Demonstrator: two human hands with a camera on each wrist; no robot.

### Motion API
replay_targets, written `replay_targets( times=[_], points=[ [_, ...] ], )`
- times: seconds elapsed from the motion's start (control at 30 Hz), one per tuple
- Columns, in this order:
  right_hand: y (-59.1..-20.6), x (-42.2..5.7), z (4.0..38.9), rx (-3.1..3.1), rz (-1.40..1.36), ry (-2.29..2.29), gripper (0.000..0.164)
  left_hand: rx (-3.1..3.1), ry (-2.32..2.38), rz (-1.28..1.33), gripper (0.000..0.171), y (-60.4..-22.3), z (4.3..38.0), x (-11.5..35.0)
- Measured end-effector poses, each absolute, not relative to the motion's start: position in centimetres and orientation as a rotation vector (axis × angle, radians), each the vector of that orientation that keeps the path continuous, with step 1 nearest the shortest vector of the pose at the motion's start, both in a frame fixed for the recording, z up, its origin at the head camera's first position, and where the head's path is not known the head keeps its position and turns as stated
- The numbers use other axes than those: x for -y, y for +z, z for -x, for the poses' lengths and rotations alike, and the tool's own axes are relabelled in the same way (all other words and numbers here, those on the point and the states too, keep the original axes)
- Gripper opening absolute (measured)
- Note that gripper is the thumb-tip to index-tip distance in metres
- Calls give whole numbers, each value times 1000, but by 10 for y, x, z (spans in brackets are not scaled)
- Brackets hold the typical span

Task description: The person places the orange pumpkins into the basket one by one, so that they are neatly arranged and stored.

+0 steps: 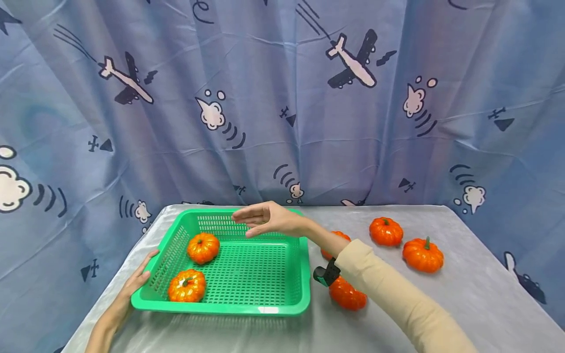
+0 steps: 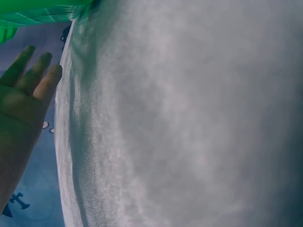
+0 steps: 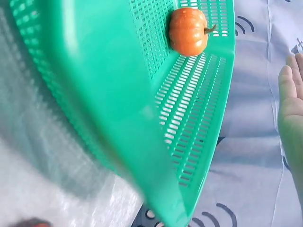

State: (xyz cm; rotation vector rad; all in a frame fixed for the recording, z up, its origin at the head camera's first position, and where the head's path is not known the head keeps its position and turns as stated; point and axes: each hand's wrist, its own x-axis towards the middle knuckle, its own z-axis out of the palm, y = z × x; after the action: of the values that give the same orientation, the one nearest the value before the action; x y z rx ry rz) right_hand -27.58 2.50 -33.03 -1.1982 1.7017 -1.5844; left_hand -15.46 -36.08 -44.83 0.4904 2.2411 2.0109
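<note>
Toward the left edge of the pale grey, cloth-covered surface point(image 1: 476, 300) sits a rectangular green plastic basket point(image 1: 220, 308), two glossy orange ribbed pumpkins point(image 1: 187, 287) at its left end; wider room lies rightward, around four red-orange pumpkins point(image 1: 423, 256). Above the basket's far side, the right hand point(image 1: 271, 218) is spread — thumb apart; the left hand point(image 1: 128, 290) extends its fingers beside the left rim — contact unclear.
</note>
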Motion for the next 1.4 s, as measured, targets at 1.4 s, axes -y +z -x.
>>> replay_targets(
  times=[1.4],
  points=[
    [-367, -288, 248, -1986, 888, -1786, 52, -1680, 2230, -1085, 61, -457, 174, 358]
  ],
)
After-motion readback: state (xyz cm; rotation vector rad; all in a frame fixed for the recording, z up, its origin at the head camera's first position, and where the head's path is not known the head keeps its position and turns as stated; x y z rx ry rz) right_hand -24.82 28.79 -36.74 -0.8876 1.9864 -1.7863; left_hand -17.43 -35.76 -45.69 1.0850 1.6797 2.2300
